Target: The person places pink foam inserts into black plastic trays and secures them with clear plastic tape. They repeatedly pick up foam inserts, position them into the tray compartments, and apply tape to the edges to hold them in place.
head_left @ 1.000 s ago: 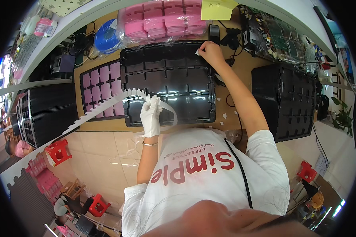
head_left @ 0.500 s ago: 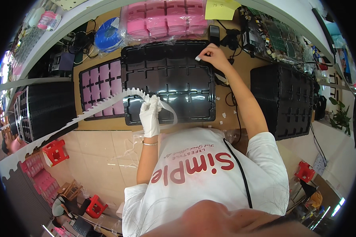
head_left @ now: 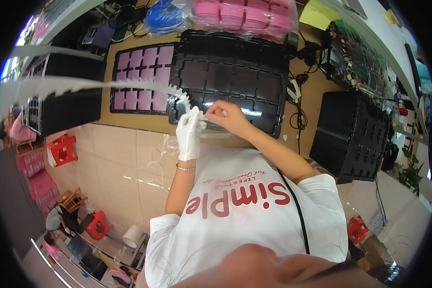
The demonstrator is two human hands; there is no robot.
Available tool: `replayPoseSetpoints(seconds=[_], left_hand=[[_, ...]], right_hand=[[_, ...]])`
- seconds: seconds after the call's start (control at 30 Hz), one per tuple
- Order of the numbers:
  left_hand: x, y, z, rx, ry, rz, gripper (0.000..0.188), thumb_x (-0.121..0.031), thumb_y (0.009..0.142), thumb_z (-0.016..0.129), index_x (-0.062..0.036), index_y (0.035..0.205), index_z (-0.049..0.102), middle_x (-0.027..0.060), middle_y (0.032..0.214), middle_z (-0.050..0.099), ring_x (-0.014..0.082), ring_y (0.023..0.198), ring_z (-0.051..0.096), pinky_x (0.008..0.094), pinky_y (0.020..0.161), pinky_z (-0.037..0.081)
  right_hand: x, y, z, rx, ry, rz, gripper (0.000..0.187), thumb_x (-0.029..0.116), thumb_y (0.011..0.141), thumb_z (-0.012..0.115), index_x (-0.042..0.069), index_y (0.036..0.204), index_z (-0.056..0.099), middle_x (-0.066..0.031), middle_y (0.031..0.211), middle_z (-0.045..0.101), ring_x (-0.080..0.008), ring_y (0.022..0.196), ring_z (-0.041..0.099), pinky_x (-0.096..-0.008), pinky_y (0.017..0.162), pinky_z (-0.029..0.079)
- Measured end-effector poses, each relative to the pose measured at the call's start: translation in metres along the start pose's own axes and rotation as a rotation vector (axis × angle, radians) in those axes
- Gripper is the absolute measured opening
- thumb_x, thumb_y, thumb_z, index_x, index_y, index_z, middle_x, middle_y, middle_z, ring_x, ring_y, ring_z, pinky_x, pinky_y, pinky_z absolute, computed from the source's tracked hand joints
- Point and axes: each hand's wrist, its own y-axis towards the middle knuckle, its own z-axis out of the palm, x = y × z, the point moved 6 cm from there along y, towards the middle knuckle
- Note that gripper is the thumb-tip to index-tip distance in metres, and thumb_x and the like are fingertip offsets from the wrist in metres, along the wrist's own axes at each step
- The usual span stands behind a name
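Observation:
My left hand (head_left: pixel 189 137), in a white glove with a bracelet at the wrist, is closed on a long white strip (head_left: pixel 179 94) with tab-like teeth along its edge. From this hand the strip arches up and runs off to the left. My bare right hand (head_left: pixel 228 118) is right beside it, thumb and finger pinched at the strip's end; the fingertips partly hide the small white tab there. Both hands are over the near edge of a large black compartment tray (head_left: pixel 225 72). Left of it lies another black tray holding pink-purple pieces (head_left: pixel 146 57).
Bagged pink pieces (head_left: pixel 247 14) and a blue roll (head_left: pixel 165 17) lie at the back. Stacks of black trays (head_left: pixel 74 93) (head_left: pixel 350 137) stand left and right. Circuit boards (head_left: pixel 357 53) and cables (head_left: pixel 300 117) are on the right. Red stools (head_left: pixel 62 150) stand on the floor.
My right hand has come down from the black tray's far right corner to my left hand. The strip's left part now lies higher. The whole view has shifted.

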Motion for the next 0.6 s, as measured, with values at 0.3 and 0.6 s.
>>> replayPoseSetpoints(seconds=[0.3, 0.6], left_hand=[[-0.039, 0.001, -0.089, -0.399, 0.238, 0.240, 0.017, -0.019, 0.088, 0.069, -0.0053, 0.091, 0.060, 0.0021, 0.082, 0.064, 0.0068, 0.066, 0.057, 0.0202, 0.060, 0.045], [-0.032, 0.017, -0.091, -0.275, 0.311, 0.202, 0.021, -0.019, 0.088, 0.069, -0.0050, 0.083, 0.055, 0.0036, 0.080, 0.063, 0.0078, 0.063, 0.059, 0.0213, 0.061, 0.049]], right_hand=[[0.010, 0.046, 0.049, 0.071, -0.236, -0.229, 0.010, 0.017, 0.080, 0.071, 0.009, 0.082, 0.066, -0.0040, 0.069, 0.050, -0.0173, 0.060, 0.047, -0.0330, 0.056, 0.038], [-0.012, 0.082, 0.080, 0.132, -0.635, -0.193, 0.015, 0.016, 0.080, 0.063, 0.003, 0.084, 0.057, -0.0151, 0.086, 0.063, -0.0353, 0.084, 0.062, -0.0440, 0.075, 0.049]])
